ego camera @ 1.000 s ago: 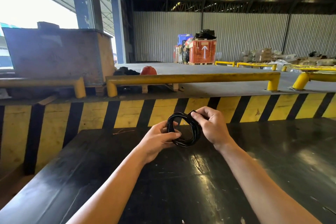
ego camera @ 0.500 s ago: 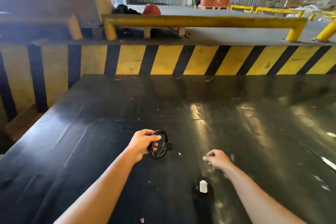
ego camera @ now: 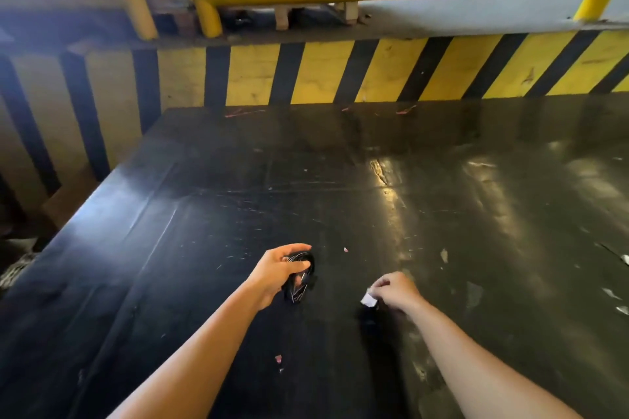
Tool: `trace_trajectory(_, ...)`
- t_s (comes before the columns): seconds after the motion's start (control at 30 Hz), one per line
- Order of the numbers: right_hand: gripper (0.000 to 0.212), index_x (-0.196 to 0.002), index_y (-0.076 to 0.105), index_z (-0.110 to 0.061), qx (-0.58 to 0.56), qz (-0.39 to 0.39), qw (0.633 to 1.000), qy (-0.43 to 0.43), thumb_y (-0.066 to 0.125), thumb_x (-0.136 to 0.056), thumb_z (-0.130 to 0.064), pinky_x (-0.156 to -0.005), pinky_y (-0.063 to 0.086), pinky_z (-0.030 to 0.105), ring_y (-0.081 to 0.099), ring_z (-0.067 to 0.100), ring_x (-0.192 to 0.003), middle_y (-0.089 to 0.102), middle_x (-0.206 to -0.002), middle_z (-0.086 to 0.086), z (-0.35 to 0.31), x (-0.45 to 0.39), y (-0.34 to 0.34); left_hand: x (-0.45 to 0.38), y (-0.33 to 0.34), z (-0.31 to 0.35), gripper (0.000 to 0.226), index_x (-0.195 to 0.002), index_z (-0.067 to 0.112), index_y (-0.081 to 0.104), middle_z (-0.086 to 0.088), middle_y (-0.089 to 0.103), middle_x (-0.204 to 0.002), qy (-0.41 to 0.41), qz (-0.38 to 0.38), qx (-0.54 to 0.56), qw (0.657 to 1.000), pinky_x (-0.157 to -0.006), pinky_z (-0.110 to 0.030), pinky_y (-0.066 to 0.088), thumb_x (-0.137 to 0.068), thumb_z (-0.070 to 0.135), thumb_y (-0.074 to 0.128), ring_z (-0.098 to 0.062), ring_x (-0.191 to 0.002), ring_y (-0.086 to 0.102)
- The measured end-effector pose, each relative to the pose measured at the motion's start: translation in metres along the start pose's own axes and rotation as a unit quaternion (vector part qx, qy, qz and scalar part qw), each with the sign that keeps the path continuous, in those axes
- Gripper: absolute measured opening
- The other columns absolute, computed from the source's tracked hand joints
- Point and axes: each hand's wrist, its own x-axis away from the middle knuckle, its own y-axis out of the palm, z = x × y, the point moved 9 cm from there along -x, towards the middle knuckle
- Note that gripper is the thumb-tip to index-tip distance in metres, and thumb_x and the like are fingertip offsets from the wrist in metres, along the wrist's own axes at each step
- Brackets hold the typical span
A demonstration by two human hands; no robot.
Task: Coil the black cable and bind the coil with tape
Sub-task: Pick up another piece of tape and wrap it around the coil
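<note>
Striped wall [ego camera: 340,73]: yellow and black, running behind the work surface from left to right; it plays no part in the job.

Table [ego camera: 340,180]: a dark, glossy top, scuffed and dotted with small scraps; it serves as a place to put things down between steps.

Left hand [ego camera: 277,274]: sits left of centre, low over the table, with the fingers curled round the cable and the thumb pressed over the top. The grip looks meant to keep the loops from springing open while the other hand is busy.

Cable [ego camera: 301,277]: black, already wound into a small coil and held in the left hand. Whether its lower edge touches the table or hangs just above it I cannot tell.

Tape [ego camera: 368,300]: a small white tab sticking up from a dark lump on the table, just right of the coil. The lump is probably a roll of black tape, though it merges with the dark surface and its outline is unclear.

Right hand [ego camera: 394,289]: right of the coil and apart from it, fingertips pinched on the white tab. The pinch fits lifting the loose end so a strip can be pulled free.

Stage: coiling looks finished; binding is not yet begun, as no tape shows on the coil.
</note>
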Motion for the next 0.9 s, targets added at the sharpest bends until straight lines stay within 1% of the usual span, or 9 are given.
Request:
trace_trajectory(0.07, 0.009, -0.071, 0.068, -0.014, -0.129, 0.015, 0.991, -0.038, 0.073, -0.078, -0.013, -0.049, 0.048, 0.021, 0.057, 0.011, -0.051, 0.064, -0.068, 0.004, -0.034, 0.006, -0.019, 0.002, 0.009, 0.016, 0.027, -0.111, 0.011, 0.068, -0.003, 0.064, -0.076, 0.028, 0.0, -0.019, 0.999, -0.054, -0.018, 0.048, -0.086, 0.004, 0.064, -0.006, -0.046, 0.052)
trace_trajectory(0.13, 0.012, -0.074, 0.063, -0.012, -0.254, 0.016, 0.963, -0.09, 0.069, -0.082, -0.006, -0.045, 0.05, 0.018, 0.057, 0.006, -0.043, 0.062, -0.065, 0.004, -0.078, 0.021, -0.043, 0.003, 0.022, 0.035, 0.022, -0.107, 0.011, 0.07, 0.001, 0.064, -0.072, 0.054, -0.008, -0.037, 0.998, -0.049, -0.016, 0.045, -0.086, 0.01, 0.066, -0.004, -0.045, 0.051)
trace_trajectory(0.23, 0.012, -0.078, 0.061, -0.01, -0.332, 0.023, 0.925, -0.183, 0.066, -0.084, -0.002, -0.048, 0.053, 0.016, 0.059, 0.004, -0.044, 0.062, -0.069, 0.007, -0.139, 0.053, -0.083, 0.007, 0.047, 0.069, 0.02, -0.103, 0.016, 0.073, 0.005, 0.059, -0.07, 0.1, -0.037, -0.022, 0.994, -0.048, -0.017, 0.04, -0.087, 0.026, 0.066, -0.008, -0.049, 0.044)
trace_trajectory(0.4, 0.007, -0.082, 0.063, -0.01, -0.298, 0.078, 0.91, -0.277, 0.069, -0.083, -0.006, -0.063, 0.055, 0.026, 0.062, 0.017, -0.064, 0.064, -0.073, 0.006, -0.184, 0.095, -0.13, 0.019, 0.075, 0.132, 0.022, -0.104, 0.013, 0.072, 0.014, 0.059, -0.059, 0.19, -0.077, 0.032, 0.978, -0.049, -0.02, 0.039, -0.091, 0.026, 0.06, -0.01, -0.05, 0.042)
trace_trajectory(0.5, 0.006, -0.085, 0.065, -0.009, -0.266, 0.116, 0.906, -0.309, 0.071, -0.082, -0.009, -0.065, 0.057, 0.024, 0.064, 0.017, -0.069, 0.065, -0.074, 0.004, -0.194, 0.109, -0.15, 0.029, 0.086, 0.162, 0.019, -0.103, 0.01, 0.07, 0.015, 0.064, -0.059, 0.224, -0.095, 0.04, 0.969, -0.047, -0.017, 0.038, -0.093, 0.02, 0.058, -0.003, -0.046, 0.045)
trace_trajectory(0.67, 0.007, -0.082, 0.065, -0.017, -0.252, 0.177, 0.89, -0.336, 0.072, -0.082, -0.016, -0.072, 0.06, 0.038, 0.068, 0.024, -0.076, 0.066, -0.076, 0.005, -0.197, 0.121, -0.174, 0.035, 0.093, 0.183, 0.02, -0.103, 0.012, 0.072, -0.003, 0.064, -0.079, 0.254, -0.098, 0.026, 0.962, -0.049, -0.018, 0.04, -0.09, 0.023, 0.062, -0.008, -0.05, 0.044)
trace_trajectory(0.77, 0.007, -0.086, 0.064, -0.017, -0.233, 0.175, 0.895, -0.338, 0.071, -0.083, -0.017, -0.072, 0.06, 0.034, 0.067, 0.022, -0.075, 0.067, -0.079, 0.004, -0.198, 0.125, -0.175, 0.037, 0.089, 0.19, 0.018, -0.101, 0.013, 0.072, -0.006, 0.062, -0.08, 0.27, -0.071, -0.003, 0.96, -0.05, -0.018, 0.04, -0.09, 0.022, 0.062, -0.009, -0.05, 0.043)
trace_trajectory(0.83, 0.018, -0.099, 0.063, -0.018, -0.149, 0.184, 0.908, -0.346, 0.071, -0.082, -0.018, -0.075, 0.054, 0.026, 0.065, 0.017, -0.085, 0.066, -0.093, -0.002, -0.203, 0.127, -0.177, 0.04, 0.085, 0.195, 0.017, -0.102, 0.014, 0.071, -0.006, 0.06, -0.078, 0.279, -0.062, -0.042, 0.957, -0.05, -0.017, 0.039, -0.091, 0.023, 0.06, -0.008, -0.048, 0.043)
trace_trajectory(0.9, 0.035, -0.116, 0.059, -0.02, -0.048, 0.152, 0.912, -0.379, 0.069, -0.083, -0.014, -0.082, 0.048, 0.022, 0.061, 0.012, -0.097, 0.063, -0.107, -0.007, -0.215, 0.133, -0.173, 0.042, 0.079, 0.199, 0.016, -0.099, 0.017, 0.071, -0.004, 0.059, -0.073, 0.286, -0.066, -0.099, 0.951, -0.049, -0.018, 0.037, -0.092, 0.024, 0.058, -0.008, -0.048, 0.042)
